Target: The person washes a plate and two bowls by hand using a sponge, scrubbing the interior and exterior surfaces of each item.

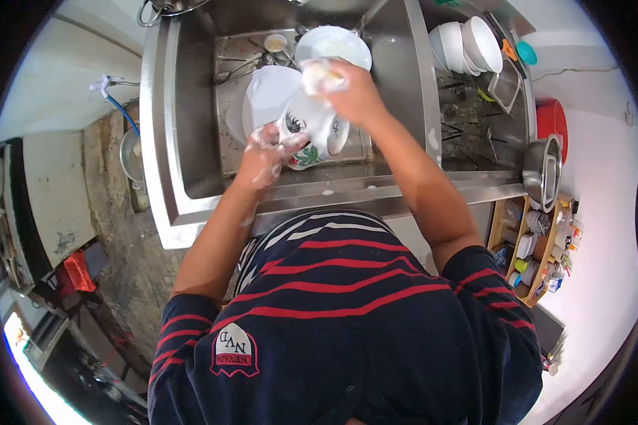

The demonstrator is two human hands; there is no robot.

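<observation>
Over the sink [216,152], my left hand [266,150], wet with suds, is closed on a white mug [307,115] with a black eyelash design. The mug is tilted, its handle toward the right. My right hand [361,95] grips a foam-covered sponge [322,78] right at the mug's upper end; motion blurs it a little. Below the mug a green leaf print with red shows. Behind my hands lie a white dish [266,95] and a stack of white plates [333,44]. Cutlery [239,71] and a small cup [276,43] are at the back left.
A second basin on the right holds white bowls [482,44], glasses and a metal tray [505,85]. Steel bowls [542,172] sit at its front right corner. A red container [551,127] stands beyond, with a wooden shelf [535,248] below. Left, a blue hose [122,112] hangs.
</observation>
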